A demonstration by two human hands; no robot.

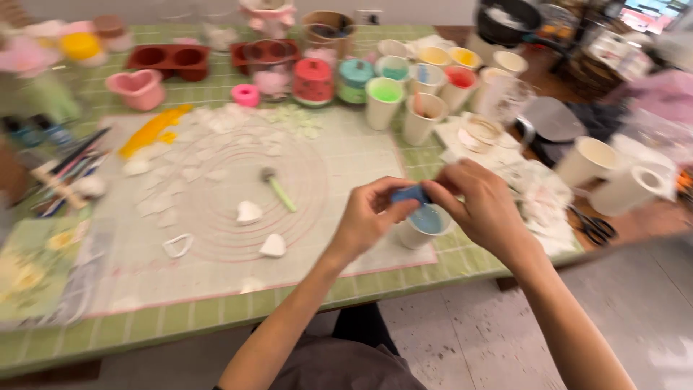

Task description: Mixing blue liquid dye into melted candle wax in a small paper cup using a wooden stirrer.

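Observation:
My left hand (372, 214) and my right hand (482, 204) meet over the right part of a white silicone mat (346, 155). Together they pinch a small blue lump (410, 193) between their fingertips. Directly under it stands a white paper cup (422, 230) with blue contents. On the mat lie two white heart shapes (250, 211) (273, 246), a heart-shaped cutter outline (177, 245) and a green-handled tool (278, 189).
Several paper cups of coloured paste (385, 100) stand at the back of the green tiled table (216, 318). Red silicone moulds (170, 61), a pink heart mould (137, 89), brushes (68, 162) at left, scissors (595, 227) and toppled cups (628, 189) at right.

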